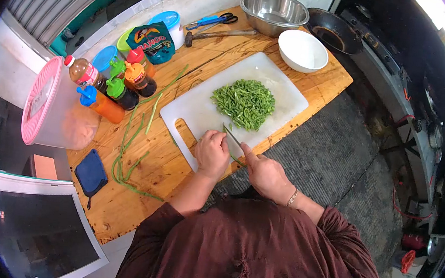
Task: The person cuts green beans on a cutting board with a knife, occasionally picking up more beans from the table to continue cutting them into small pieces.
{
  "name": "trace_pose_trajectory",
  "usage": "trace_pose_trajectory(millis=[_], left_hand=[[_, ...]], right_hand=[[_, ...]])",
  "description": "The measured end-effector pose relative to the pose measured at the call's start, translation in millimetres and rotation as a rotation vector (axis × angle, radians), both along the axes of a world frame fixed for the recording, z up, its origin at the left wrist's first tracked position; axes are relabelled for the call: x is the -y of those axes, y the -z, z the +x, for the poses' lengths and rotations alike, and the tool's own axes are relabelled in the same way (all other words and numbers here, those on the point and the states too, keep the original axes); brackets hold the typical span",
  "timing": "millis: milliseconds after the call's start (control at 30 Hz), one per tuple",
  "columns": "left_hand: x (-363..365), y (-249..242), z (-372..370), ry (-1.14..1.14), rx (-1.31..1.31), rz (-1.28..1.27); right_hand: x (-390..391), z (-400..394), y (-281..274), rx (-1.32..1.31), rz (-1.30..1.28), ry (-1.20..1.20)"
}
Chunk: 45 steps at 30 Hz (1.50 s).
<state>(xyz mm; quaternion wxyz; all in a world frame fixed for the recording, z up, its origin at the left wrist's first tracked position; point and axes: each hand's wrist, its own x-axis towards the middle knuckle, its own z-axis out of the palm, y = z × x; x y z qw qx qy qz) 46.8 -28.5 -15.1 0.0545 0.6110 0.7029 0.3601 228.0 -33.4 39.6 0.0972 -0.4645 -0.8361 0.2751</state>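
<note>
A white cutting board (pixel 284 91) lies at an angle on the table, bearing a heap of chopped green beans (pixel 243 103). My left hand (pixel 212 154) is closed at the board's near edge, its curled fingers on a long green bean (pixel 237 160) that is mostly hidden. In my right hand (pixel 269 177) is a knife (pixel 231 135), its blade angled up and left beside my left fingertips. The knife's handle is covered by my fingers. Uncut long green beans (pixel 122 153) trail over the wood to the left of the board.
Sauce bottles (pixel 116 92), a pink-lidded tub (pixel 47 101) and a blue pouch (pixel 91 171) stand or lie on the left. Beyond the board are a hammer (pixel 222 34), scissors (pixel 213 20), a white bowl (pixel 303 51), a steel basin (pixel 273 14) and a wok (pixel 334 31).
</note>
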Motion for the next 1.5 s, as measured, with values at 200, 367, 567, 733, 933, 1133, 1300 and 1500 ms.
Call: trace_pose_trajectory(millis=[200, 367, 567, 733, 933, 1133, 1300, 1500], left_hand=[[-0.3, -3.9, -0.9, 0.011, 0.011, -0.008], [-1.9, -3.6, -1.5, 0.001, 0.013, -0.026], [-4.1, 3.5, -1.8, -0.016, 0.018, -0.01], [-1.7, -0.8, -2.6, 0.044, -0.045, 0.046], [-1.6, 0.3, -7.1, 0.072, 0.025, 0.078], [0.2, -10.5, -9.1, 0.142, -0.002, 0.069], [0.1, -10.8, -13.2, 0.127, 0.029, 0.022], [-2.7, -3.9, -12.4, 0.131, 0.088, -0.004]], right_hand=[[-9.7, -18.3, 4.2, 0.012, 0.042, -0.019], [-8.2, -17.1, 5.2, -0.004, 0.025, -0.014], [26.5, 18.3, -9.1, 0.021, -0.061, -0.003], [20.2, 23.8, -11.9, -0.057, -0.117, -0.004], [3.7, 1.0, -1.9, -0.044, 0.025, -0.018], [-1.3, -22.3, 18.5, -0.031, 0.147, 0.025], [21.4, -3.1, 8.2, 0.02, -0.012, 0.04], [4.6, -3.0, 19.3, -0.081, 0.035, 0.075]])
